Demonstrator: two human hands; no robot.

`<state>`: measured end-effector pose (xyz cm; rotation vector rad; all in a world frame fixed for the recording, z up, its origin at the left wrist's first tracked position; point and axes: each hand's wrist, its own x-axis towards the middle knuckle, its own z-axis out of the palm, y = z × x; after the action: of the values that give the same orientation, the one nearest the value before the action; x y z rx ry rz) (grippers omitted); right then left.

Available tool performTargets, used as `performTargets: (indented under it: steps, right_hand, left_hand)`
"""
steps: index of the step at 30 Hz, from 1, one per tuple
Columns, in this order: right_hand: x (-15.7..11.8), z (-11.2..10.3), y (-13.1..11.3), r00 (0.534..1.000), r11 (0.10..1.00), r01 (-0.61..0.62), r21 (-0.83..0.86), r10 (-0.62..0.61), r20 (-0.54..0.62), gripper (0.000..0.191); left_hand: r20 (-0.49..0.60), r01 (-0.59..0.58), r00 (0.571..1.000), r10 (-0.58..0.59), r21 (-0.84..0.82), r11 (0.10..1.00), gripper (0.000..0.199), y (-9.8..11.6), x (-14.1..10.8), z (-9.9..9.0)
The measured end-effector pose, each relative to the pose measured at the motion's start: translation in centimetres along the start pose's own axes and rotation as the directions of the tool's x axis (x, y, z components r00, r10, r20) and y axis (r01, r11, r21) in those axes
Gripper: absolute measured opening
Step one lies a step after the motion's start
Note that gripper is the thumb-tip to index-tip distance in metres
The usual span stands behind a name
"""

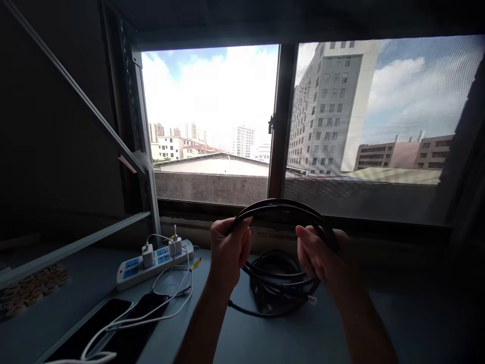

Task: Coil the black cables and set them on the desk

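Note:
A coiled black cable (281, 203) is held up in front of me in a wide loop. My left hand (229, 247) is closed round the left side of the loop, thumb on top. On the right side, my right hand (322, 253) is wrapped round the same cable. Beneath the loop, more black cable coils (278, 275) lie on the table, with a light-coloured connector (311, 300) at one end. A dark object sits under these coils; I cannot make out what it is.
A white power strip (155, 265) with two chargers stands to the left. White charging cables (151, 319) run toward two dark phones (142, 323) on the blue-grey table (246, 338). A metal frame post (154, 212) rises at left. Behind is a window (280, 126).

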<state>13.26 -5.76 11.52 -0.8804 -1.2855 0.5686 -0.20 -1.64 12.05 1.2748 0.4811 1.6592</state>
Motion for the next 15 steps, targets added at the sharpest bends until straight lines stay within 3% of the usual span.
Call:
performTargets:
  steps: [3,7,12,15]
  right_hand:
    - [-0.5,-0.4,-0.6,0.987,0.977,-0.097,0.188,0.07,0.146,0.054]
    - [-0.4,-0.5,-0.4,0.966,0.935,-0.185,0.303,0.115,0.233,0.054]
    - [-0.3,-0.7,-0.5,0.985,0.932,-0.151,0.329,0.114,0.128,0.056]
    - [-0.6,-1.3,-1.3,0.994,0.953,-0.103,0.286,0.091,0.055,0.057]
  left_hand:
    - [-0.011,0.035,0.999,-0.035,0.0,0.999,0.049,-0.4,0.1,0.3]
    - [-0.016,0.051,0.999,-0.05,0.097,0.994,0.051,-1.4,0.4,0.7]
    - [0.012,0.086,0.996,-0.09,0.174,0.981,0.05,-1.8,0.5,1.0]
    - [0.084,0.08,0.991,-0.102,0.232,0.969,0.051,-2.2,0.5,1.1]
